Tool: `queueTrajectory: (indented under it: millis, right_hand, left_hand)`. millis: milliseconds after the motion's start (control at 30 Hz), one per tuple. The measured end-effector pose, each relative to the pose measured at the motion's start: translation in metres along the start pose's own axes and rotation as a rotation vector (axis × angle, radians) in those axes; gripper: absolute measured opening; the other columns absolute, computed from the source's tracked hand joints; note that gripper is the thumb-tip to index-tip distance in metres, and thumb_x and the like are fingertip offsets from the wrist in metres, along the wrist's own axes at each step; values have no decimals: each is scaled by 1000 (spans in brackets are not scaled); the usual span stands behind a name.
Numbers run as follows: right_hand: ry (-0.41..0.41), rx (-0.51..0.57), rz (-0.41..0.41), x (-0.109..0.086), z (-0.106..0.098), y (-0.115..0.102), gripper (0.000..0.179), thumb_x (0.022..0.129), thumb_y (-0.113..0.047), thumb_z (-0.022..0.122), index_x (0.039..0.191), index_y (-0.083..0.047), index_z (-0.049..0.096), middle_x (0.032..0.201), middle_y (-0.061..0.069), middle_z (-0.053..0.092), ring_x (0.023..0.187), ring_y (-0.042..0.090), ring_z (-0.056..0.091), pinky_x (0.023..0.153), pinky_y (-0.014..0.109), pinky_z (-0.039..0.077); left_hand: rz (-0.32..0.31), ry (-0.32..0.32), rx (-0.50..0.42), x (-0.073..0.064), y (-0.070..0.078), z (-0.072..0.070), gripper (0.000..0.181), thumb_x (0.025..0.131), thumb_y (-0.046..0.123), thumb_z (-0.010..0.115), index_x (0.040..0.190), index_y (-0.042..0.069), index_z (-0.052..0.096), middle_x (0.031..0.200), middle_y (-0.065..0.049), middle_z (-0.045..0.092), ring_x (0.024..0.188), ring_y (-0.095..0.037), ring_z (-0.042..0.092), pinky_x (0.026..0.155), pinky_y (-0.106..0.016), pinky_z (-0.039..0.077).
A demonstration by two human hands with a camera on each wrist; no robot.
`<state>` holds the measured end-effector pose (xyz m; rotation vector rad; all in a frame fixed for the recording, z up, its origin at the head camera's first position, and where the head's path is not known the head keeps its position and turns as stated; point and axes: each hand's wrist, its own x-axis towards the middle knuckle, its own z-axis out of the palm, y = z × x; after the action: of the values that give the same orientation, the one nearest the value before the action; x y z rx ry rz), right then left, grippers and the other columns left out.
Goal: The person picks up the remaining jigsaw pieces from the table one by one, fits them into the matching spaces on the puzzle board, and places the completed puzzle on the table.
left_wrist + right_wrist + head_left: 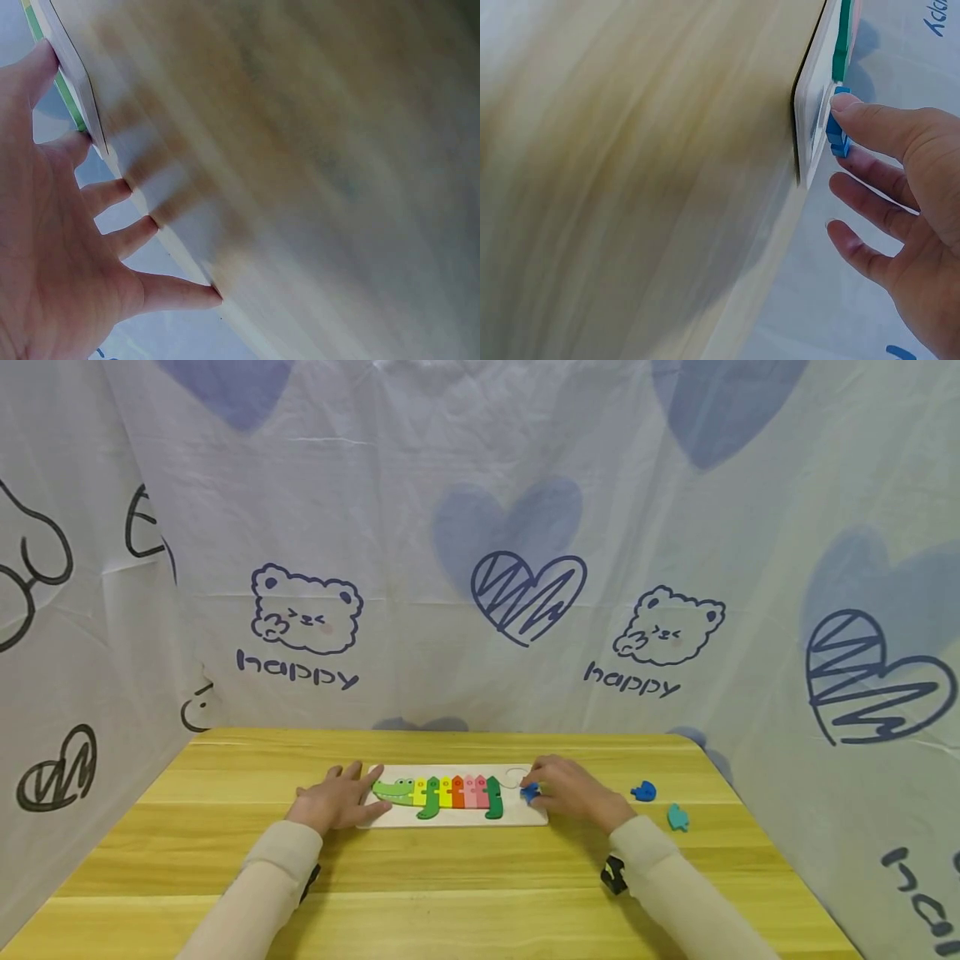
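A pale puzzle board lies flat on the table, bearing a crocodile puzzle with a green head, yellow, orange and pink body pieces and a dark green leg piece. My left hand has its fingers spread, with thumb and index finger resting on the board's left end. At the other end, my right hand pinches a blue puzzle piece between thumb and fingers, close over the board. Part of the curved tail outline shows on the board beside it.
To the right of my right hand lie a dark blue puzzle piece and a teal puzzle piece. The wooden table runs back to a white printed curtain, which also hangs along both sides.
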<state>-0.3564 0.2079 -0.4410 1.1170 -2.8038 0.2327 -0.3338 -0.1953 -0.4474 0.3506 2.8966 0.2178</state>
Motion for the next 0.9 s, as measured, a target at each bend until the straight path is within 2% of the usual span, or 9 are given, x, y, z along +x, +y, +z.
queueTrajectory:
  millis: [367,600,900]
  right_hand:
    - [-17,10,3,11,3,-11,28,92,-21,79,118,-10,78,112,7,73,99,20,65,92,40,58]
    - [-59,-2,10,18,6,-18,30,92,-23,80,119,-12,78,115,9,73,102,22,65,93,40,58]
    - [-46,-15,-8,20,8,-21,31,92,-23,79,120,-10,77,115,8,73,101,22,66,93,40,59]
  left_hand:
    - [6,2,5,-1,0,0,84,99,71,46,165,21,28,168,-25,26,150,-60,24,95,-95,25]
    - [-1,3,11,0,-1,0,85,98,71,46,165,22,27,168,-24,26,150,-59,25,96,-94,26]
    - [0,-10,0,0,1,-2,85,99,70,47,165,20,26,169,-26,24,151,-60,22,96,-94,24]
